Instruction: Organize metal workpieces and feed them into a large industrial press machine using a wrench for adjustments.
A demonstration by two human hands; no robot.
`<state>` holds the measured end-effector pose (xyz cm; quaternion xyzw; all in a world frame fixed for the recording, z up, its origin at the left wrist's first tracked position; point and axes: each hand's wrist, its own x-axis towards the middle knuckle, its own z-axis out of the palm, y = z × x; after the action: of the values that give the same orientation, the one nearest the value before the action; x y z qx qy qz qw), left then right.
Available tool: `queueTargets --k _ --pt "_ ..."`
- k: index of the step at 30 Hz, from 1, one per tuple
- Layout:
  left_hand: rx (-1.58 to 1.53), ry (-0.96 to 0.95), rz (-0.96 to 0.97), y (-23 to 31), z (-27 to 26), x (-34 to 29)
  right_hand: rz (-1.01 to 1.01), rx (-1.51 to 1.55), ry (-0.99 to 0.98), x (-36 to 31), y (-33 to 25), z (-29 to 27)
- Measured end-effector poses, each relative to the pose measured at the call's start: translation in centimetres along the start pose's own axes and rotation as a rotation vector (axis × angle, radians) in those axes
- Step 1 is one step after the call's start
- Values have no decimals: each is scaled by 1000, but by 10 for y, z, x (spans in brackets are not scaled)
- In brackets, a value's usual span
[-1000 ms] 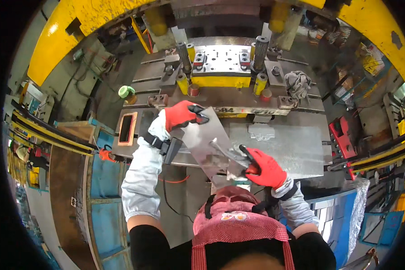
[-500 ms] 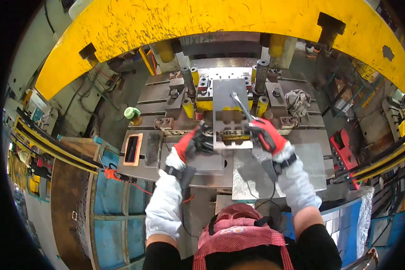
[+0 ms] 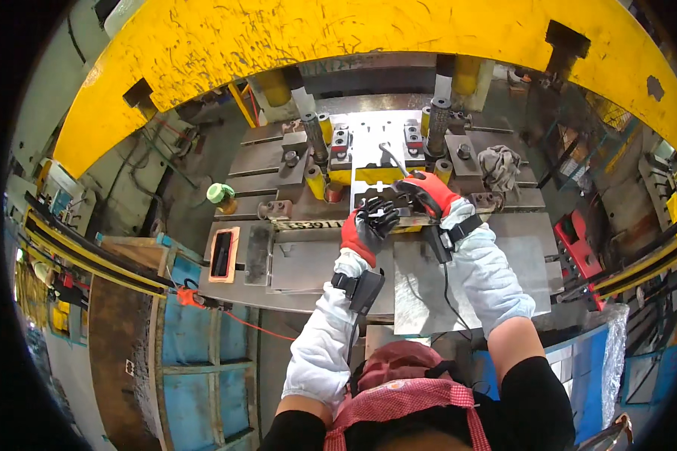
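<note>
My right hand point(image 3: 426, 197), in a red and black glove, is closed around a slim metal rod tool point(image 3: 391, 155). The rod's far end lies over a bright metal plate point(image 3: 368, 159), which reaches from the press die toward me and has cut-outs at its near end. Glare blurs where the plate ends and the die point(image 3: 361, 125) begins. My left hand point(image 3: 371, 228), gloved alike, is beside the plate's near end with its fingers spread and nothing visible in them. Both wrists carry black strapped devices.
Dark guide posts point(image 3: 438, 126) and yellow cylinders point(image 3: 314, 180) flank the die. A yellow press beam point(image 3: 338, 30) spans above. Flat sheets point(image 3: 308, 265) lie at near left, a larger sheet point(image 3: 496, 263) at near right. A rag point(image 3: 499, 167), green-capped bottle point(image 3: 220, 194) and orange-framed phone-like object point(image 3: 222, 254) are around.
The plate has moved away from me, onto the die, with the rod tool. My left hand has shifted right and its fingers are now spread; my right hand has moved slightly forward.
</note>
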<state>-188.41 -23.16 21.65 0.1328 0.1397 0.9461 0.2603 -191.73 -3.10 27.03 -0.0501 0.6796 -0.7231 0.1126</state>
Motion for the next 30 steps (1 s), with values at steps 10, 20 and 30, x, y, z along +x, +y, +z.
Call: queueTargets --k 10,20,30 --pt "136 476 50 -2 21 -4 -162 146 870 -206 81 -17" --pt "54 398 -1 0 6 0 13 618 1072 -294 189 -73" --pt "57 467 14 -1 16 0 -58 517 1203 -285 155 -46"
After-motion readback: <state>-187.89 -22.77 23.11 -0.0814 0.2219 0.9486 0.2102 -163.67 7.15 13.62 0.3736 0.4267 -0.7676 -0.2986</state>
